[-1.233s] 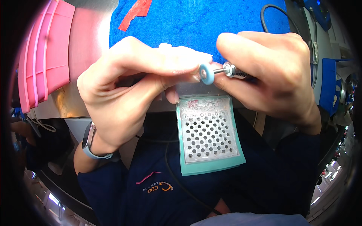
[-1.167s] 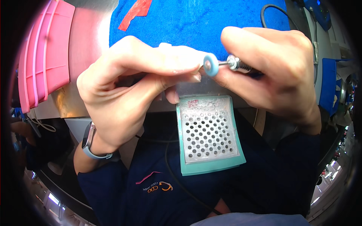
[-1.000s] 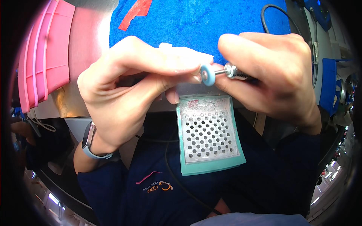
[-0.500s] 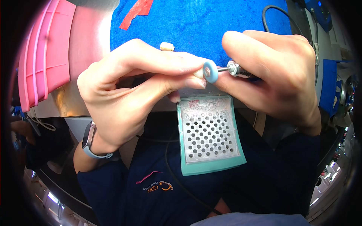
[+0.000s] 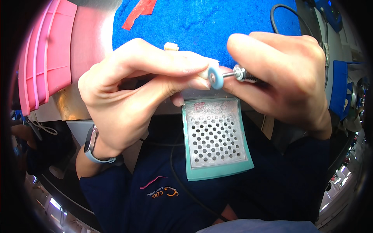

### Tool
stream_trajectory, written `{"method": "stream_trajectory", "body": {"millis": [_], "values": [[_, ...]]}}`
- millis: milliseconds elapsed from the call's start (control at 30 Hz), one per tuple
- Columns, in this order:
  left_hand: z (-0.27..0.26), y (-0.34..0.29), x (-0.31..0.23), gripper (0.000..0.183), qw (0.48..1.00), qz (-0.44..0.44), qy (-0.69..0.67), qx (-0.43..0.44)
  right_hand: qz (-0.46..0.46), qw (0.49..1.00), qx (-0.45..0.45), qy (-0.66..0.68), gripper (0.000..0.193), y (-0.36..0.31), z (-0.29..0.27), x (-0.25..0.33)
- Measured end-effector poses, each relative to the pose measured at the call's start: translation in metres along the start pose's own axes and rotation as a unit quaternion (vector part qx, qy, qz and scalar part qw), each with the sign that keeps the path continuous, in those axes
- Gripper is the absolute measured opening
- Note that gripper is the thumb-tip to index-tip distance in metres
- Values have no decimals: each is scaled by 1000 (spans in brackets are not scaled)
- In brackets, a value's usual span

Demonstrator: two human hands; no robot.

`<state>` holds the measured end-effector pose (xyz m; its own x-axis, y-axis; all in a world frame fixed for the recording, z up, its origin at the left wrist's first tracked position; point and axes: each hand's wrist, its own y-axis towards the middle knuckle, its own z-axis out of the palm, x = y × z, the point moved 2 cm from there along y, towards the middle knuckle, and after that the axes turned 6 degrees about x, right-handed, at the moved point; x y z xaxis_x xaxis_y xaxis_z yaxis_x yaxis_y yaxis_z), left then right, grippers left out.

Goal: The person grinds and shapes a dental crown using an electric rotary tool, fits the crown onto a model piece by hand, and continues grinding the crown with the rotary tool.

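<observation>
My left hand pinches a small tooth-coloured piece, most likely a dental crown, between thumb and fingertips; the fingers cover most of it. Against its right side sits the blue polishing wheel, on the thin shank of a rotary handpiece. My right hand is closed around that handpiece, whose body is mostly hidden in the palm. Just beyond the left fingers, a cream-coloured tooth-like piece lies on the blue towel.
Below my hands is a green-framed tray with a perforated metal plate. A red strip lies on the towel. A pink plastic container stands at left, a blue bin at right. A dark cable curves at the upper right.
Both hands have shifted very slightly left, with the small piece and the handpiece still held. The wheel's tilt differs a little, and it stays against the piece.
</observation>
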<state>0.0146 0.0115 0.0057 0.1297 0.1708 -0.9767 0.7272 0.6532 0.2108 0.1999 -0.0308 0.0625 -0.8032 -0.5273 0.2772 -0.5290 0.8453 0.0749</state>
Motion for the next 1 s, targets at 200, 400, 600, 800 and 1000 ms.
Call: {"method": "stream_trajectory", "body": {"millis": [200, 400, 600, 800, 1000], "values": [[-1, 0, 1, 9, 1000, 16, 7, 16, -18, 1000, -16, 1, 26, -3, 5, -2], [2, 6, 2, 16, 999, 28, 37, -23, -12, 997, -60, 48, 23, -4, 1, -9], [2, 4, 0, 20, 998, 6, 66, -18, 0, 999, -16, 34, 21, -3, -1, -9], [1, 4, 2, 19, 997, 30, 72, -10, -6, 997, -59, 56, 22, -1, 5, -8], [1, 1, 4, 17, 998, 32, 29, -34, 5, 999, -25, -30, 23, 2, 0, -2]]}}
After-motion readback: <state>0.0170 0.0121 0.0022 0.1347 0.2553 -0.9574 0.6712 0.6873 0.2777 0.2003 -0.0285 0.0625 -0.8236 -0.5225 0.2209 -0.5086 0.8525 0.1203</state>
